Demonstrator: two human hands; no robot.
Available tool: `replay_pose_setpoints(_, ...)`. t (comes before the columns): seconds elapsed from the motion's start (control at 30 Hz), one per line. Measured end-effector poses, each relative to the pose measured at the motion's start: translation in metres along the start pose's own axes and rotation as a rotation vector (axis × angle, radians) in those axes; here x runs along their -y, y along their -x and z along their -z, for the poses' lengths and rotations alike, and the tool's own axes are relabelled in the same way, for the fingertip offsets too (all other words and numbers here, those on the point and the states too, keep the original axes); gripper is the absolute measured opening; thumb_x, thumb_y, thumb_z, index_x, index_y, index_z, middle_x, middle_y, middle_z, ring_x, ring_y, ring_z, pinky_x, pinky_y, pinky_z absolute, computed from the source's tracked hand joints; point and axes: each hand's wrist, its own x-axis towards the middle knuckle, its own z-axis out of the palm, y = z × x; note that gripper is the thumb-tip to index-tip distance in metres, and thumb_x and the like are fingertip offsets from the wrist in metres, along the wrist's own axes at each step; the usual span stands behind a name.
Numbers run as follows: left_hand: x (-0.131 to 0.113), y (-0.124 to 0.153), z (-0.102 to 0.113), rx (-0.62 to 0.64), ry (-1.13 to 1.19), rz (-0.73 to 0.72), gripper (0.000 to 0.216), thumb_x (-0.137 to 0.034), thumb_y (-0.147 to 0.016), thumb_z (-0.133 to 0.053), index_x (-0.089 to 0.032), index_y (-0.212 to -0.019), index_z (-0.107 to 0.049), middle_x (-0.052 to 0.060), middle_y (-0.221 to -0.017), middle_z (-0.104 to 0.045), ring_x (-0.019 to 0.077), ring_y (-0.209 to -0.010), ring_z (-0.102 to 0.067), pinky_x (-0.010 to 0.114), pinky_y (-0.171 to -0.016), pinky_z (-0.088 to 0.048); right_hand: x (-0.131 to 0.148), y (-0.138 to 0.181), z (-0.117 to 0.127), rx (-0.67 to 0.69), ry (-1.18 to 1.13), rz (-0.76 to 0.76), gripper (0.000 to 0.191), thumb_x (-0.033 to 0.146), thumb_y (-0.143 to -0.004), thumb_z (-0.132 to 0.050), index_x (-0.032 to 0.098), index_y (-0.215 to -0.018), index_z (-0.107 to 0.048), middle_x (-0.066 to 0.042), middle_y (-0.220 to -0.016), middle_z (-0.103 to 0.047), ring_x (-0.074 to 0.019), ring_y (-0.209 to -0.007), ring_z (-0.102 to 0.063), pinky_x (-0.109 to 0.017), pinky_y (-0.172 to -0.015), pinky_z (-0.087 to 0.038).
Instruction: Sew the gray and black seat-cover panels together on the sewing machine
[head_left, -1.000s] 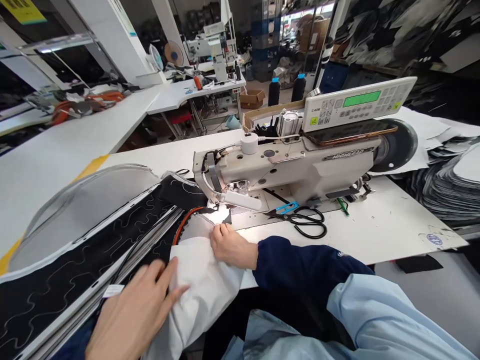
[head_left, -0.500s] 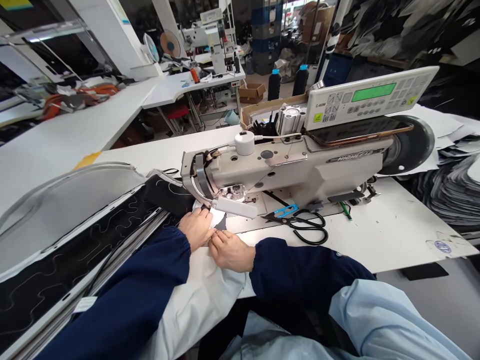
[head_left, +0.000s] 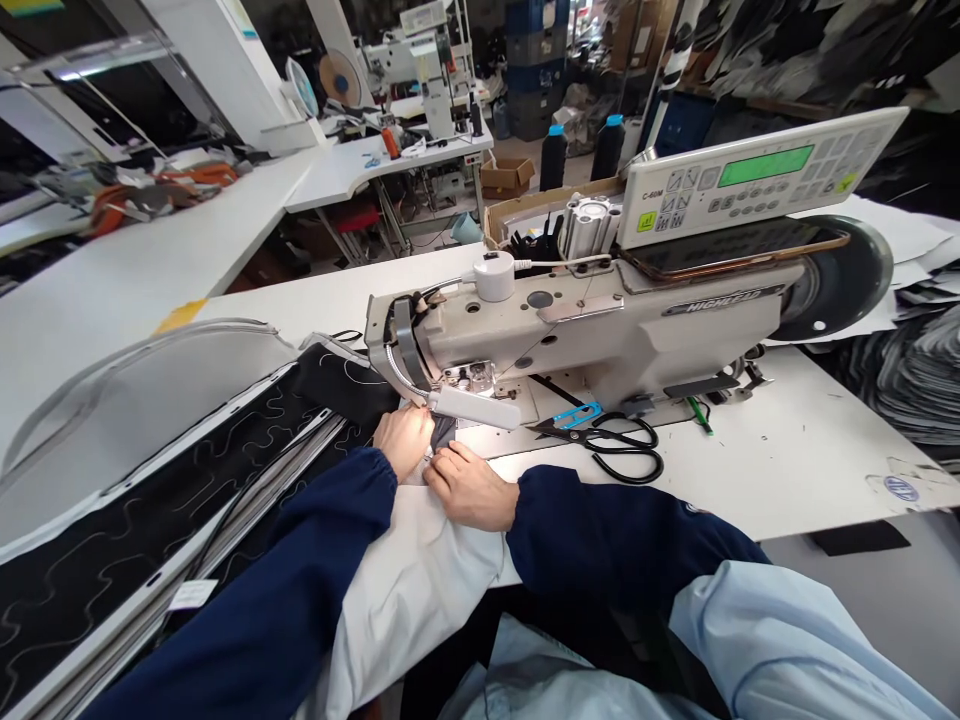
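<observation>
Curved sheet: at our 10 o'clock, a translucent grey curved sheet [head_left: 135,395] with a pale bound edge lies on the white worktable [head_left: 112,250].

Quilted panel: at our 9 o'clock, a long black quilted panel with wavy white stitching [head_left: 142,525] runs from the lower left towards the machine.

Left hand: our left hand [head_left: 405,443], in a navy sleeve [head_left: 277,590], sits at 12 o'clock with its fingers curled down onto the work. We cannot tell whether they pinch anything.

Cloth: a pale grey cloth [head_left: 409,590] runs from our lap up beneath both hands, and a small dark piece [head_left: 444,433] shows just ahead of them, by the machine's needle area.

Right hand: our right hand [head_left: 471,488] lies open and flat on the pale grey cloth, fingers pressing lightly. That flat touch seems the sound way to keep the layers smooth.

Lamp: a white bar lamp [head_left: 474,406] hangs just above our left fingertips, crowding the view and the reach.

Machine: a beige HIGHLEAD sewing machine [head_left: 592,340] stands at 1 o'clock.

Shears: black-handled shears [head_left: 622,447] and blue-handled thread snips [head_left: 577,415] lie at 2 o'clock.

Far right: stacked cut pieces [head_left: 926,380] sit at 3 o'clock.
</observation>
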Motion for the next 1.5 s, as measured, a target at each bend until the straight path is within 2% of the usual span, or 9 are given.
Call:
replay_pose_setpoints(0.17, -0.006, 0.005, -0.004, 0.001, -0.024, -0.116, 0.025, -0.030, -0.084, -0.042, -0.013, -0.090, -0.058, 0.014, -0.087, -0.067, 0.0293, -0.093, -0.060, 0.041, -0.080, -0.039, -0.014, -0.001, -0.003, 0.087, -0.048, 0.080, 0.028, 0.009, -0.090, -0.032, 0.011, -0.084, -0.059, -0.009, -0.081, -0.060, -0.0178, -0.077, -0.052, -0.033, -0.082, -0.040)
replay_pose_setpoints(0.33, 0.000, 0.014, -0.009, -0.055, -0.028, -0.141, 0.018, -0.015, -0.076, -0.042, -0.016, -0.085, -0.058, 0.009, -0.085, -0.065, 0.0234, -0.090, -0.058, 0.036, -0.079, -0.040, -0.019, -0.009, 0.016, 0.257, -0.019, 0.146, 0.028, 0.005, -0.087, -0.031, 0.013, -0.078, -0.056, -0.006, -0.069, -0.056, -0.0159, -0.060, -0.047, -0.033, -0.066, -0.038)
replay_pose_setpoints(0.53, 0.005, 0.024, -0.021, -0.132, -0.097, -0.331, 0.023, -0.013, -0.079, -0.043, -0.018, -0.091, -0.062, 0.008, -0.100, -0.060, 0.0231, -0.092, -0.051, 0.035, -0.075, -0.039, -0.011, -0.017, 0.043, 0.400, 0.036, 0.121, 0.028, 0.000, -0.083, -0.031, 0.011, -0.077, -0.056, -0.009, -0.068, -0.056, -0.0180, -0.058, -0.050, -0.033, -0.057, -0.034)
replay_pose_setpoints(0.77, 0.002, 0.025, -0.022, -0.188, -0.194, -0.480, 0.021, -0.012, -0.084, -0.043, -0.014, -0.077, -0.063, 0.008, -0.078, -0.059, 0.0213, -0.080, -0.050, 0.034, -0.073, -0.037, -0.006, -0.020, 0.045, 0.502, 0.001, 0.039, 0.024, -0.002, -0.081, -0.036, 0.011, -0.077, -0.057, -0.009, -0.071, -0.059, -0.0185, -0.062, -0.055, -0.033, -0.058, -0.036)
replay_pose_setpoints(1.0, 0.007, 0.017, -0.033, -0.388, -0.104, -0.559, 0.023, -0.015, -0.081, -0.044, -0.016, -0.063, -0.059, 0.004, -0.065, -0.054, 0.0192, -0.072, -0.048, 0.038, -0.077, -0.034, -0.008, -0.014, 0.033, 0.465, -0.040, 0.010, 0.025, 0.000, -0.082, -0.035, 0.011, -0.080, -0.058, -0.010, -0.073, -0.061, -0.0176, -0.066, -0.057, -0.032, -0.064, -0.040)
replay_pose_setpoints(1.13, 0.008, 0.008, -0.042, -0.402, -0.003, -0.538, 0.022, -0.016, -0.079, -0.045, -0.018, -0.064, -0.061, 0.004, -0.065, -0.056, 0.0187, -0.071, -0.047, 0.040, -0.079, -0.033, -0.013, -0.010, 0.018, 0.438, 0.009, 0.019, 0.027, 0.001, -0.084, -0.033, 0.011, -0.082, -0.059, -0.010, -0.075, -0.061, -0.0185, -0.071, -0.059, -0.034, -0.070, -0.044)
replay_pose_setpoints(1.23, 0.007, 0.006, -0.035, -0.376, 0.053, -0.489, 0.024, -0.016, -0.081, -0.044, -0.018, -0.064, -0.061, 0.004, -0.064, -0.058, 0.0191, -0.072, -0.049, 0.040, -0.079, -0.033, -0.016, -0.008, 0.009, 0.362, 0.034, 0.012, 0.028, 0.003, -0.087, -0.033, 0.011, -0.081, -0.059, -0.010, -0.076, -0.063, -0.0186, -0.074, -0.060, -0.037, -0.079, -0.045)
replay_pose_setpoints(1.33, 0.009, 0.013, -0.020, -0.323, 0.068, -0.487, 0.024, -0.020, -0.084, -0.042, -0.019, -0.072, -0.063, 0.004, -0.070, -0.061, 0.0194, -0.078, -0.051, 0.040, -0.083, -0.033, -0.011, -0.004, 0.010, 0.270, 0.090, 0.027, 0.028, 0.005, -0.087, -0.035, 0.009, -0.085, -0.062, -0.013, -0.082, -0.065, -0.0226, -0.084, -0.062, -0.044, -0.088, -0.043)
replay_pose_setpoints(1.5, 0.024, 0.023, -0.011, -0.302, 0.060, -0.536, 0.022, -0.019, -0.082, -0.047, -0.021, -0.098, -0.063, 0.005, -0.092, -0.065, 0.0214, -0.102, -0.051, 0.042, -0.096, -0.029, 0.014, 0.001, 0.022, 0.212, 0.220, 0.008, 0.030, 0.004, -0.083, -0.040, -0.007, -0.103, -0.060, -0.031, -0.107, -0.060, -0.0340, -0.100, -0.059, -0.054, -0.089, -0.041)
